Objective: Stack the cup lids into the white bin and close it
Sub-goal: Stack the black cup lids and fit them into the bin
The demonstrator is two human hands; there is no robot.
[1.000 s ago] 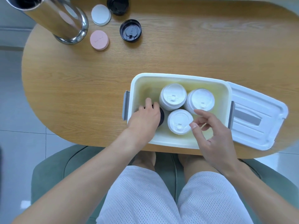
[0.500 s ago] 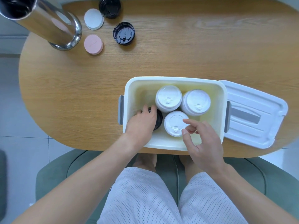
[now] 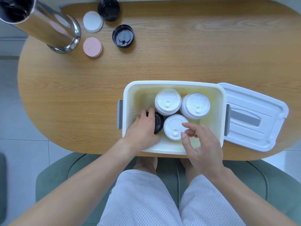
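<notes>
**Between two hands: cup lids inside the open white bin**

Under both hands sits the white rectangular plastic bin (image 3: pixel 172 84), open, with grey latches on its short sides, resting on the oval wooden table (image 3: pixel 162 54). The left hand (image 3: pixel 143 128) reaches into the bin's left half, its fingers curled over a black round cup lid (image 3: pixel 158 122) that it grips; whether that lid tops a stack cannot be told, since the hand covers most of it. Just beside that hand, toward the right hand, stands a white stack of cup lids (image 3: pixel 174 126). The right hand (image 3: pixel 202 144) hovers above the bin's near wall, thumb and forefinger bent close together at the near stack's edge, pinching nothing visible; contact with the stack cannot be told. Beyond the two hands, two further white lid stacks, a left one (image 3: pixel 167 101) and a right one (image 3: pixel 195 106), stand side by side, touching or nearly so. Outward of the right hand lies the white bin cover (image 3: pixel 260 116) with its grey handle, off the bin, its edge tucked beside the bin's right latch. Far beyond the left hand, well apart from the bin, lie a pink round lid (image 3: pixel 92 47), a white round lid (image 3: pixel 93 21) and two black lids, one nearer (image 3: pixel 123 36) and one farther (image 3: pixel 108 9), next to a polished steel cylinder (image 3: pixel 45 26).
</notes>
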